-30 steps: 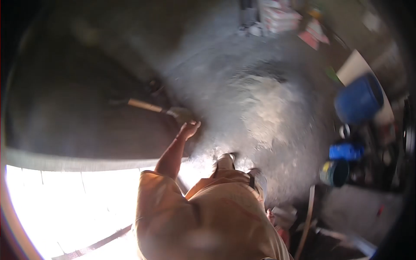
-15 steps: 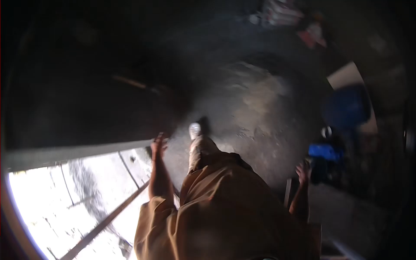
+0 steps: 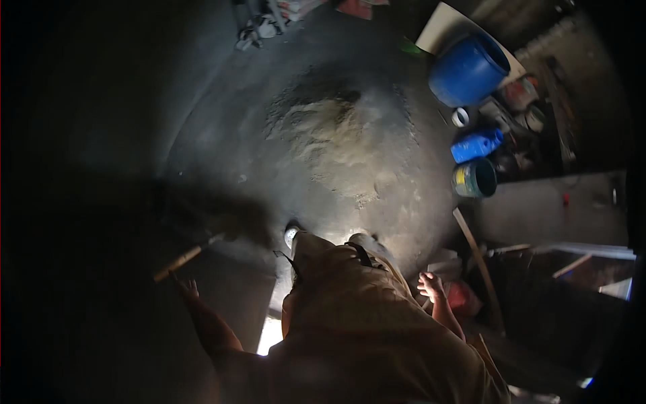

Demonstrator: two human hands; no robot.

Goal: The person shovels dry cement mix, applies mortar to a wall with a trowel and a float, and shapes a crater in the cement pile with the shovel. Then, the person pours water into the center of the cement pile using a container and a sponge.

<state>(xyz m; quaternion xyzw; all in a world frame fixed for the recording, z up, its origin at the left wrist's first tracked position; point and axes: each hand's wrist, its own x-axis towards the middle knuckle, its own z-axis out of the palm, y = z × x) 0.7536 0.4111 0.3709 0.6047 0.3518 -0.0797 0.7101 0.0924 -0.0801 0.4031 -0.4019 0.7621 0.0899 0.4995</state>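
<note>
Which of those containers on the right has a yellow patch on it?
The green bucket, the one just below the blue jug in the view; the jug and big drum show only blue.

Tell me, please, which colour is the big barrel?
The barrel is blue, clearest in the head view.

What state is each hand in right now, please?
Left hand: open, close to a tool's wooden handle; whether they touch cannot be told.
Right hand: partly open, fingers loosely curled, nothing visible in it.
</note>
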